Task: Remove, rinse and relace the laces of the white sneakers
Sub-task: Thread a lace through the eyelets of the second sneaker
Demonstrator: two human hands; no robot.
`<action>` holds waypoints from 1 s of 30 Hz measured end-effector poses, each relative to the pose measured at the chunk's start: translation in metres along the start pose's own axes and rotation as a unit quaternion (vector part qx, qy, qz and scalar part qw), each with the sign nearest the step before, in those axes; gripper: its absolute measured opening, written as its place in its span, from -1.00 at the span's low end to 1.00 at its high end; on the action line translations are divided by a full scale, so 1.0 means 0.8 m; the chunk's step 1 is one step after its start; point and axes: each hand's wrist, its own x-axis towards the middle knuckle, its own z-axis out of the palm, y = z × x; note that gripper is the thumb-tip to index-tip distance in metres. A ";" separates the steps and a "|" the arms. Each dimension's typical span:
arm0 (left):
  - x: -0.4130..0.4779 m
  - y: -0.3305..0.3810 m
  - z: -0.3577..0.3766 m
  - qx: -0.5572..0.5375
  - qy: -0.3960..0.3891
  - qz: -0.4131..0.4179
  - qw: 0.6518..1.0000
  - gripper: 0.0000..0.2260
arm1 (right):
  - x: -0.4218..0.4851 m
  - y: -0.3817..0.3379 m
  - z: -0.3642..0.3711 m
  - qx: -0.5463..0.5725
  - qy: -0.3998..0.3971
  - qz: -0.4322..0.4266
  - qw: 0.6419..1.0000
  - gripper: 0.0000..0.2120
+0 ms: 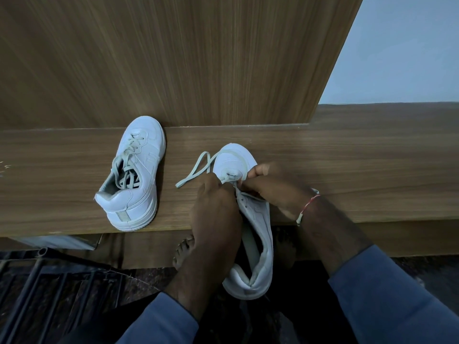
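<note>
Left hand [216, 212] and right hand [275, 187] pinch the lace [185, 180] at the sneaker's [260, 214] toe eyelets. Limp and light; grip it close to the eyelet.

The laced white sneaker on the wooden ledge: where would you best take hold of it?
By its padded heel collar, coming from above on the near side. The laced white sneaker stands upright, heel towards the camera and toe by the wooden panel, so the open mouth should let fingers hook inside.
</note>
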 end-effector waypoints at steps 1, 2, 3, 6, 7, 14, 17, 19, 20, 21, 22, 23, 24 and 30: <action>0.000 0.001 0.000 0.004 0.004 -0.001 1.000 -0.82 | 0.001 0.001 0.000 0.000 -0.002 0.001 1.000 -0.82; 0.000 0.001 0.000 0.007 0.007 0.000 1.000 -0.84 | 0.001 0.002 0.000 -0.001 -0.002 0.000 1.000 -0.82; 0.001 0.002 0.001 0.010 0.010 0.001 1.000 -0.85 | 0.000 0.002 0.000 -0.004 -0.001 0.000 1.000 -0.83; 0.004 0.000 0.004 0.010 0.014 -0.002 1.000 -0.87 | 0.000 0.004 0.002 -0.019 0.008 -0.002 1.000 -0.83; 0.005 0.000 0.004 0.007 0.013 -0.004 1.000 -0.86 | 0.000 0.005 0.003 -0.021 0.012 -0.002 1.000 -0.83; 0.007 0.002 -0.003 -0.004 -0.008 0.017 1.000 -0.89 | 0.001 0.008 0.007 0.015 0.035 -0.002 0.999 -0.84; 0.005 -0.005 -0.019 -0.023 -0.014 0.034 0.999 -0.88 | 0.004 0.009 0.007 0.042 0.043 0.007 0.998 -0.84; -0.004 -0.015 -0.034 -0.064 -0.008 0.072 0.995 -0.87 | 0.005 0.009 0.008 0.039 0.051 0.012 0.998 -0.90; -0.009 -0.020 -0.042 -0.081 -0.006 0.096 0.992 -0.85 | 0.005 0.007 0.008 0.039 0.054 0.013 0.998 -0.94; -0.014 -0.024 -0.050 -0.100 -0.007 0.110 0.989 -0.85 | 0.006 0.007 0.009 0.042 0.058 0.013 0.997 -0.95; -0.015 -0.030 -0.057 -0.129 -0.009 0.107 0.986 -0.86 | 0.006 0.005 0.010 0.040 0.060 0.012 0.997 -0.92; -0.014 -0.033 -0.063 -0.170 -0.013 0.093 0.981 -0.85 | 0.007 0.005 0.011 0.040 0.062 0.013 0.997 -0.91; -0.011 -0.034 -0.066 -0.216 -0.020 0.068 0.974 -0.85 | 0.007 0.007 0.010 0.045 0.064 0.017 0.997 -0.89; 0.011 -0.024 -0.063 -0.680 -0.117 -0.149 0.709 -0.81 | -0.002 0.003 0.010 0.024 0.070 0.008 0.997 -0.96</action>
